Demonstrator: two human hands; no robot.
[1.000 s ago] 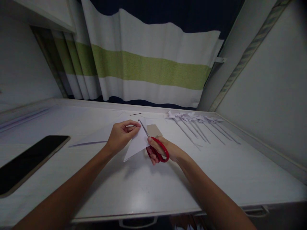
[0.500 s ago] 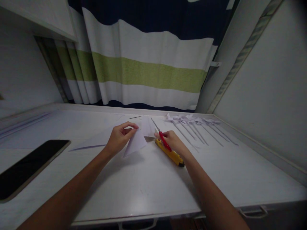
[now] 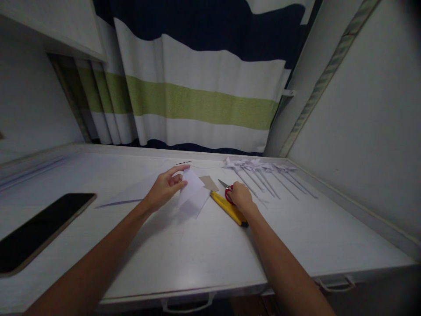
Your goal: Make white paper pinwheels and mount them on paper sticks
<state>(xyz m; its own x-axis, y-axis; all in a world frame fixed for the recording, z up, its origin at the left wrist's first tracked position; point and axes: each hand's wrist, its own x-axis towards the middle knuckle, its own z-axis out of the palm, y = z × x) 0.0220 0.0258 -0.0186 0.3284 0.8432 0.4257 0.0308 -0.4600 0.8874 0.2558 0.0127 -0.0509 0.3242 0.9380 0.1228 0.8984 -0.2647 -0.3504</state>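
In the head view, the left hand [image 3: 166,184] pinches a piece of white paper [image 3: 192,182] at its left edge, fingers and thumb closing on it so that most of the sheet hangs free, probably to keep its faces and edges clear. The paper is thin, flat and crisp-edged; a paler flap shows below it, and I cannot tell whether it belongs to the same sheet.

The right hand [image 3: 242,196] has its fingers curled on the red handles of the scissors [image 3: 228,192], the pointed metal blades aimed away from the body, a safe way to carry them. Whether the scissors touch the table [image 3: 184,272] is unclear.

Just beside them lies a yellow cutter [image 3: 228,209], long, with a black end, likely kept within easy reach. A flat beige card [image 3: 209,182] rests behind the paper. Crumpled-looking paper shapes on thin sticks [image 3: 268,180] lie side by side at the back right, seemingly set apart from the working area. A smooth dark phone [image 3: 46,232] lies at the left.
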